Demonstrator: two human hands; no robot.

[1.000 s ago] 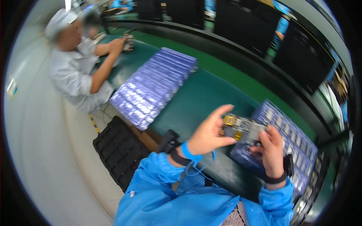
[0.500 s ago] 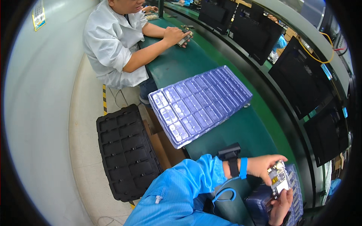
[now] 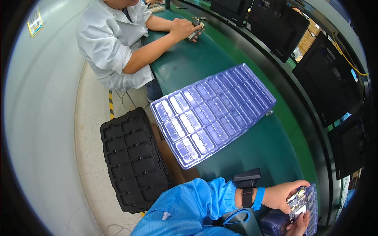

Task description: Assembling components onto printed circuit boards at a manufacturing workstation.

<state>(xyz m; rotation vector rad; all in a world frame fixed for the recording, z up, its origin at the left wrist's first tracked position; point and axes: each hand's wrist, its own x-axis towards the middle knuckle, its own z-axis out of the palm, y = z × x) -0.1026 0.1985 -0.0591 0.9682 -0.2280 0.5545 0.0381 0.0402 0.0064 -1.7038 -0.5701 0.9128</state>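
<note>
At five o'clock, we see the left hand (image 3: 282, 195) and right hand (image 3: 300, 225), fingers closed around a small circuit board (image 3: 297, 203) above the green desk (image 3: 271, 149).

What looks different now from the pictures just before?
The view swung left: the hands and the small circuit board slid to the lower right corner, and the purple tray moved to the middle. Both the left hand and right hand still hold the board.

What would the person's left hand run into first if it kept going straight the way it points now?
Probably the small circuit board that the left hand already touches, fingers on its upper edge. Beyond that lies the purple tray at the lower right. The right hand props the board from below. Depth is hard to judge.
</note>
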